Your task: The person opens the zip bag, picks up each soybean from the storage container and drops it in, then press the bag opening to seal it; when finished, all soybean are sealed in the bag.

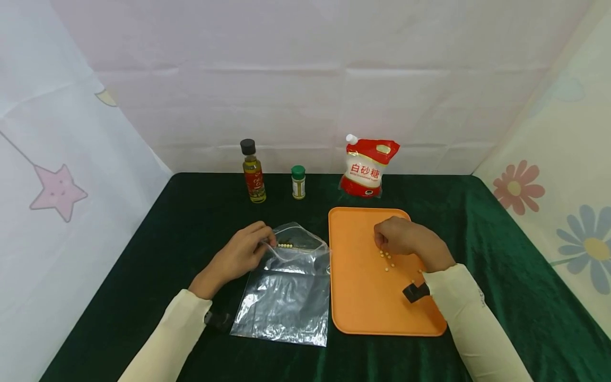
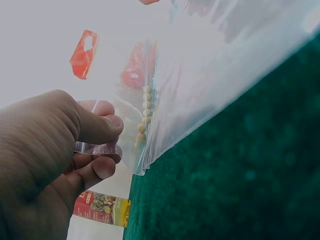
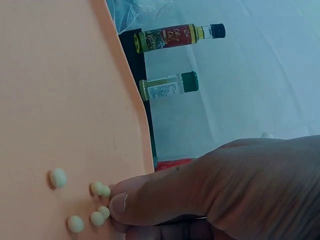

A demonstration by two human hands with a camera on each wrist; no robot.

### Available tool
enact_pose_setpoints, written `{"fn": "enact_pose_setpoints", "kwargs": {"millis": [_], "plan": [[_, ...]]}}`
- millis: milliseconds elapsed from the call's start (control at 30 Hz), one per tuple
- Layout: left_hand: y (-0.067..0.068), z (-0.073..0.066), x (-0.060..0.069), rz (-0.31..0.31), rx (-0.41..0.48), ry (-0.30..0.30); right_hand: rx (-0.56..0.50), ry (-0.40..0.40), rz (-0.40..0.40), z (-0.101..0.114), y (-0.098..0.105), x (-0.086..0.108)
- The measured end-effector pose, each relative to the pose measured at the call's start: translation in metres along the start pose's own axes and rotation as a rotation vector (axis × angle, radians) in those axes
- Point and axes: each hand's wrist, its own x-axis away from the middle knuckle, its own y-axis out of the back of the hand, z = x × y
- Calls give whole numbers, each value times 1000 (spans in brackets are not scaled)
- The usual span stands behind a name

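Note:
My left hand (image 1: pixel 243 252) pinches the rim of a clear zip bag (image 1: pixel 291 307) between thumb and fingers; the bag lies flat with its mouth raised and parted. Inside sits a row of pale yellow soybeans (image 2: pixel 146 105), just under the opening. Over the orange tray (image 1: pixel 363 302), my right hand (image 1: pixel 406 239) points down, thumb and forefinger drawn together at the tray surface. Several loose soybeans (image 3: pixel 58 178) lie by those fingertips, some right against them. Whether a bean is between the fingers is hidden.
Along the back of the green-covered table (image 1: pixel 200 233) stand an olive oil bottle (image 1: pixel 254 178), a small green-capped seasoning jar (image 1: pixel 298 183) and a red and white sugar pouch (image 1: pixel 366 167). White cloth hangs behind. The bag's right edge meets the tray's left rim.

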Motion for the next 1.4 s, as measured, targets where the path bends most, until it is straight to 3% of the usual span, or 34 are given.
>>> {"fn": "enact_pose_setpoints", "kwargs": {"millis": [167,367,700,1400], "plan": [[-1,1,1,1,0,1,-13,27,-25,-3,0,0],[-1,1,0,1,2,-3,-18,123,-175,-8,0,-2],[-1,1,0,8,8,2,-20,195,-362,-6,4,-2],[0,1,-1,1,-1,-8,-274,315,-642,9,3,-4]]}}
